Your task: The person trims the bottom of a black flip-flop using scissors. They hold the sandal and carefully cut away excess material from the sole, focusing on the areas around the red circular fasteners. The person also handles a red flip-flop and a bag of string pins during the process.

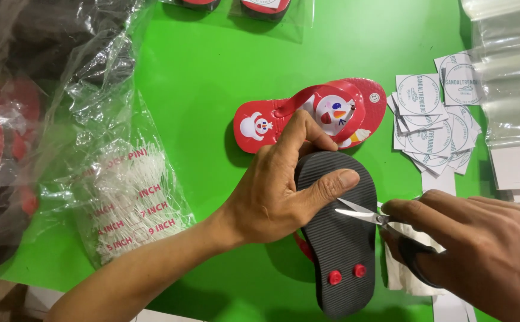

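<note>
Under the left hand (pixel 275 194), ribbed matt black sole (pixel 343 238), probably rubber; right hand (pixel 480 250) holds shiny metal scissors (pixel 364 214); glossy green table (pixel 212 71).

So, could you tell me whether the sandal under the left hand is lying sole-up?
Yes, the sandal under the left hand shows its dark ribbed sole and two red strap plugs facing up.
</note>
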